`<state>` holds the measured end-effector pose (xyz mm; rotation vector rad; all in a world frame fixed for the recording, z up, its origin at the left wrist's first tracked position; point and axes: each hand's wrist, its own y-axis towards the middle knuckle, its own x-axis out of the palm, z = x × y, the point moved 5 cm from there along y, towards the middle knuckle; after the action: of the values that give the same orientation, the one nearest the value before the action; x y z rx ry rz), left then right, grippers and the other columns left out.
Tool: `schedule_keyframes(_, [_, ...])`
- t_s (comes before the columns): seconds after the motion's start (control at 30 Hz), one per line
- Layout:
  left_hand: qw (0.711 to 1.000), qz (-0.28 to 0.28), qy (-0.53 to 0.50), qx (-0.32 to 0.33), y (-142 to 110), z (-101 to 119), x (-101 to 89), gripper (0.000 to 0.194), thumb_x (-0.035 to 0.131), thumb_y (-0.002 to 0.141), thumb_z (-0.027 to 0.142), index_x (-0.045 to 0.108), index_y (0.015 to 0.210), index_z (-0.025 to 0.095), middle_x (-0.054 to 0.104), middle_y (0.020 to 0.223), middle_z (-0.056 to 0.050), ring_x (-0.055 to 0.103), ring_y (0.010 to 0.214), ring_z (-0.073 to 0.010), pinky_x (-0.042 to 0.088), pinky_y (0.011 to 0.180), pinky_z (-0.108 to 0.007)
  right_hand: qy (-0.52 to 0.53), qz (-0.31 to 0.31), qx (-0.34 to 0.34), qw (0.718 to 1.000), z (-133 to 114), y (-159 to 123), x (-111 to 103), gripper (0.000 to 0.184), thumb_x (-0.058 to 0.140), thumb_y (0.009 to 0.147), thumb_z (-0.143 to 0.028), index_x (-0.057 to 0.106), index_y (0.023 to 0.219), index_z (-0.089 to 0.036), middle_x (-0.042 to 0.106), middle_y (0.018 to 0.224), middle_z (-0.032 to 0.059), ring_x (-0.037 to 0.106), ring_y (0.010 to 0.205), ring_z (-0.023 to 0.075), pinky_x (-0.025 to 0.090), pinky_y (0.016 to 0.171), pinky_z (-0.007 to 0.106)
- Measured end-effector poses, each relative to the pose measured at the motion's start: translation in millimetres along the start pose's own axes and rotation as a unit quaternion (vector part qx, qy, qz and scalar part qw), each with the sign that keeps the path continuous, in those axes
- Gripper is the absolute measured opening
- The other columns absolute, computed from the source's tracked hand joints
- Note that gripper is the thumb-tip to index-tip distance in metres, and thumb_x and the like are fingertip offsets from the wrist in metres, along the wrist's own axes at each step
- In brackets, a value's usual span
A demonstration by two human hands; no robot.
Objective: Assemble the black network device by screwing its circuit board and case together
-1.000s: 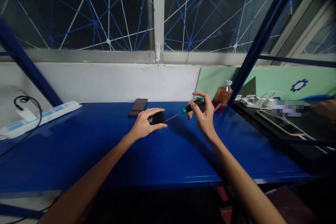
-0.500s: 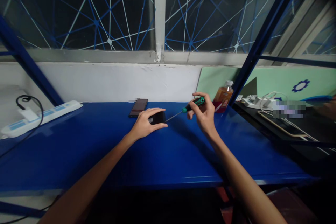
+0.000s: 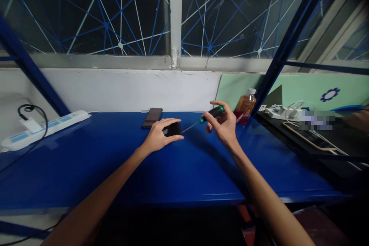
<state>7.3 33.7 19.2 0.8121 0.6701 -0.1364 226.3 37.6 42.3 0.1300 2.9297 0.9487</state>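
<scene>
My left hand (image 3: 159, 135) grips a small black box-like object (image 3: 173, 129) between thumb and fingers, on or just over the blue table (image 3: 173, 177). A pale label patch shows near my palm; the rest of that side is covered. In my right hand (image 3: 225, 127) is a screwdriver (image 3: 212, 113) with a black and green handle, pinched by thumb and fingers with the index finger raised. Its thin shaft slopes down to the left, and the tip meets or nearly meets the black object's right end. Behind my left hand lies a dark smartphone (image 3: 152, 117).
A white power strip (image 3: 49, 128) with a plugged-in charger and black cable lies at left. An orange drink bottle (image 3: 245, 107) stands at back right. Beyond the blue post, a black table holds a charging phone (image 3: 309, 136), white cables and another person's blurred hand (image 3: 360, 119).
The screwdriver handle has turned in my right fingers and shifted slightly left, showing more black on top. My left hand and the black object have barely moved.
</scene>
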Motion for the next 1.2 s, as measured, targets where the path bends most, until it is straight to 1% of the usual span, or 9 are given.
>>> schedule_keyframes(0.1, [1.000,-0.003,0.008,0.002,-0.7,-0.8,1.1,0.049,0.076,0.074,0.045,0.064,0.117,0.025,0.068,0.118,-0.008,0.061,0.112,-0.0274,0.046,0.101,-0.047,-0.035,0.028,-0.012,0.999,-1.1,-0.8,-2.5,0.042,0.073,0.076,-0.042,0.052,0.108,-0.022,0.054,0.055,-0.0077,0.047,0.031,0.0085,0.035,0.030,0.022])
schedule_keyframes(0.17, [1.000,-0.001,0.010,0.005,-0.6,-1.0,1.4,0.049,0.077,0.074,0.044,0.064,0.117,0.025,0.068,0.118,-0.007,0.062,0.111,-0.0264,0.046,0.101,-0.046,-0.036,0.028,-0.022,0.999,-1.6,-1.0,-2.4,0.039,0.072,0.077,-0.041,0.052,0.106,-0.023,0.053,0.054,-0.0080,0.048,0.033,0.0083,0.037,0.032,0.021])
schedule_keyframes(0.27, [1.000,0.010,0.008,0.010,0.0,-0.7,0.3,0.049,0.078,0.073,0.043,0.065,0.116,0.024,0.069,0.117,-0.008,0.063,0.109,-0.0258,0.047,0.100,-0.045,0.016,-0.016,-0.018,1.000,-0.4,0.2,1.4,0.043,0.068,0.081,-0.041,0.045,0.112,-0.024,0.063,0.069,-0.0037,0.058,0.043,0.0108,0.045,0.038,0.023])
schedule_keyframes(0.37, [1.000,0.017,0.005,0.010,0.4,-0.6,-1.1,0.048,0.077,0.074,0.043,0.065,0.116,0.023,0.069,0.116,-0.008,0.063,0.109,-0.0260,0.046,0.100,-0.046,0.052,-0.052,-0.001,0.997,1.2,2.1,3.9,0.046,0.067,0.081,-0.042,0.040,0.114,-0.025,0.067,0.083,0.0004,0.061,0.046,0.0119,0.048,0.040,0.024])
schedule_keyframes(0.6, [1.000,0.014,0.011,0.005,0.2,1.3,-2.6,0.048,0.076,0.074,0.046,0.065,0.116,0.024,0.069,0.117,-0.008,0.062,0.111,-0.0267,0.045,0.102,-0.047,-0.023,0.004,-0.002,1.000,1.5,2.0,-2.2,0.042,0.073,0.076,-0.042,0.049,0.105,-0.023,0.056,0.055,-0.0075,0.048,0.031,0.0086,0.036,0.029,0.021])
schedule_keyframes(0.73, [1.000,0.011,0.026,0.007,0.0,0.0,-1.9,0.049,0.076,0.075,0.046,0.064,0.117,0.025,0.068,0.119,-0.008,0.061,0.112,-0.0270,0.045,0.101,-0.047,-0.039,0.020,-0.014,0.999,-0.2,0.6,-1.6,0.041,0.072,0.077,-0.043,0.051,0.106,-0.023,0.055,0.052,-0.0082,0.050,0.033,0.0098,0.039,0.032,0.021])
schedule_keyframes(0.9, [0.997,-0.039,0.056,0.022,-3.2,-1.2,7.1,0.059,0.074,0.075,0.051,0.058,0.127,0.030,0.065,0.124,-0.006,0.060,0.114,-0.0288,0.045,0.099,-0.048,-0.067,0.028,-0.020,0.997,2.8,2.1,-3.0,0.034,0.069,0.079,-0.045,0.054,0.099,-0.022,0.055,0.048,-0.0079,0.052,0.034,0.0106,0.042,0.037,0.022])
schedule_keyframes(1.03, [0.990,-0.102,0.095,0.013,-8.1,-2.1,17.9,0.067,0.073,0.073,0.056,0.053,0.133,0.033,0.064,0.126,-0.007,0.060,0.112,-0.0310,0.043,0.096,-0.051,-0.121,0.065,-0.025,0.990,11.3,5.2,-12.6,0.030,0.067,0.080,-0.045,0.057,0.095,-0.021,0.055,0.047,-0.0074,0.053,0.033,0.0117,0.041,0.036,0.022])
schedule_keyframes(1.2, [0.981,-0.162,0.110,0.009,-13.6,-2.6,31.4,0.071,0.072,0.073,0.059,0.052,0.135,0.031,0.063,0.128,-0.009,0.057,0.116,-0.0331,0.039,0.098,-0.053,-0.171,0.090,-0.029,0.981,17.3,7.3,-21.1,0.028,0.064,0.081,-0.045,0.057,0.093,-0.021,0.056,0.049,-0.0062,0.055,0.035,0.0124,0.043,0.039,0.023])
